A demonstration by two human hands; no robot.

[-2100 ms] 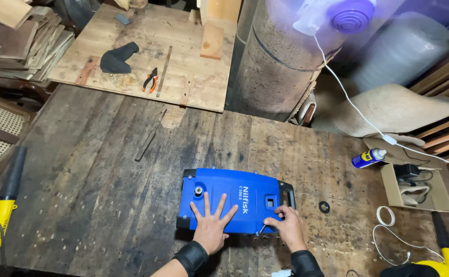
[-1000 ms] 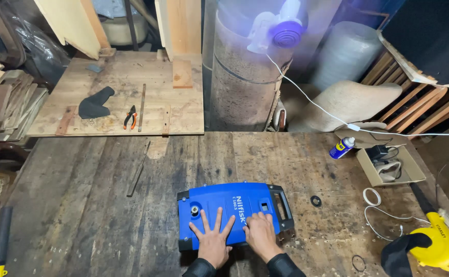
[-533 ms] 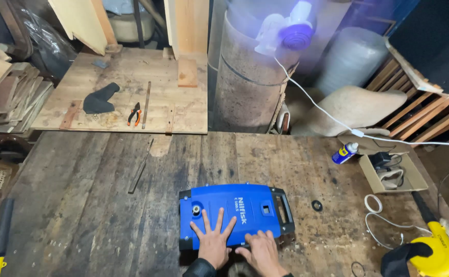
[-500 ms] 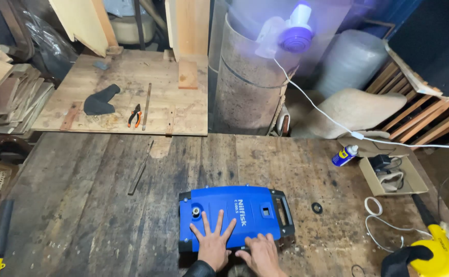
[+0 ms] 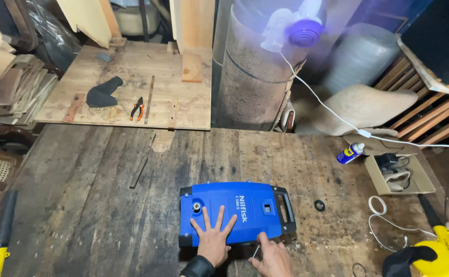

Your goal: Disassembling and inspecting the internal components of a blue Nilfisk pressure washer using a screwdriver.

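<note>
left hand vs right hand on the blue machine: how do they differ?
The left hand lies flat on top of the blue machine casing with fingers spread; the right hand sits at the casing's near edge, fingers curled. The left hand holds nothing; the right hand pinches a thin metal tool. Both are bare and reach in from the bottom of the view over the wooden workbench.

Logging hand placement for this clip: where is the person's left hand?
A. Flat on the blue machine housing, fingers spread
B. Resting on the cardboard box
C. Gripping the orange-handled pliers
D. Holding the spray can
A: the left hand lies palm down, fingers spread, on the blue machine housing.
</note>
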